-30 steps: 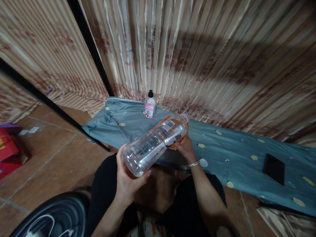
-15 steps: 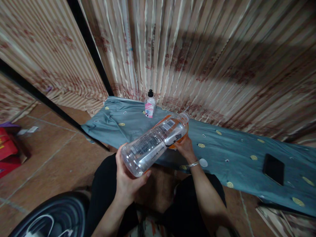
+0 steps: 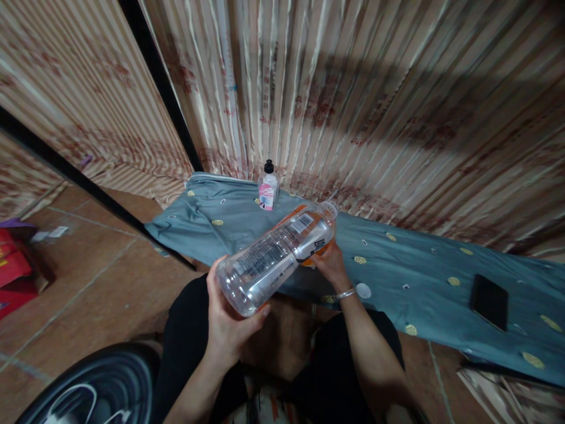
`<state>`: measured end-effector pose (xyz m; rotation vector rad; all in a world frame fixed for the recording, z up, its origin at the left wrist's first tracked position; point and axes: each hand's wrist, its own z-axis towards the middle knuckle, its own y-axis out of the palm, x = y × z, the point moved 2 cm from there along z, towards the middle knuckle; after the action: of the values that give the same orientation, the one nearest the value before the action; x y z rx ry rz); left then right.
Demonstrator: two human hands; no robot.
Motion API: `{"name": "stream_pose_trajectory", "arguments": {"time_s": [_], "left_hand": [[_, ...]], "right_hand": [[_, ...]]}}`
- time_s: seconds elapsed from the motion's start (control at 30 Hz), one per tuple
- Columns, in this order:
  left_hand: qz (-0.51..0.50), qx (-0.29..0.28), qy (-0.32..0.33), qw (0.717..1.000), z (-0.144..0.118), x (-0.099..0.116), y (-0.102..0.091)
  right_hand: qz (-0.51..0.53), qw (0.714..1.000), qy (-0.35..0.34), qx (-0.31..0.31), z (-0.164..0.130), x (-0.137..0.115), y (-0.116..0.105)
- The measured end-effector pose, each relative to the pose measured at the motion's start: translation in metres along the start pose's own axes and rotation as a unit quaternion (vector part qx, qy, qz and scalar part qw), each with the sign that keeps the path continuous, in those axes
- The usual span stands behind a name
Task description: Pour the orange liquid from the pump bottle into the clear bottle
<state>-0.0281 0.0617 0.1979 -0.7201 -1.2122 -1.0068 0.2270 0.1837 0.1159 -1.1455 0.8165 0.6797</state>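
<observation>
A large clear plastic bottle (image 3: 273, 259) with an orange label lies tilted between my hands, its uncapped-looking neck pointing up and to the right. My left hand (image 3: 229, 324) is wrapped round its base end, with the thumb underneath. Near the neck, my right hand (image 3: 329, 262) grips the far side; most of its fingers are hidden behind the bottle. A white round cap (image 3: 364, 291) lies on the cloth beside my right wrist, which wears a bracelet. Behind stands a small bottle (image 3: 267, 191) with a pink label and black top.
A blue-green patterned cloth (image 3: 397, 265) covers the low surface before me. On its right lies a black phone (image 3: 489, 302). Dark poles (image 3: 165, 88) rise at the left, with a striped curtain (image 3: 353, 88) behind. A red box (image 3: 15, 265) and a round black container (image 3: 101, 377) sit on the left.
</observation>
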Motion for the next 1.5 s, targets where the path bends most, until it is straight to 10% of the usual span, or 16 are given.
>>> {"name": "stream_pose_trajectory", "arguments": {"time_s": [1.5], "left_hand": [[-0.011,-0.015,0.018,1.000,0.002,0.008,-0.001]], "right_hand": [[0.004,1.000,0.004,-0.001,0.000,-0.001,0.000]]}}
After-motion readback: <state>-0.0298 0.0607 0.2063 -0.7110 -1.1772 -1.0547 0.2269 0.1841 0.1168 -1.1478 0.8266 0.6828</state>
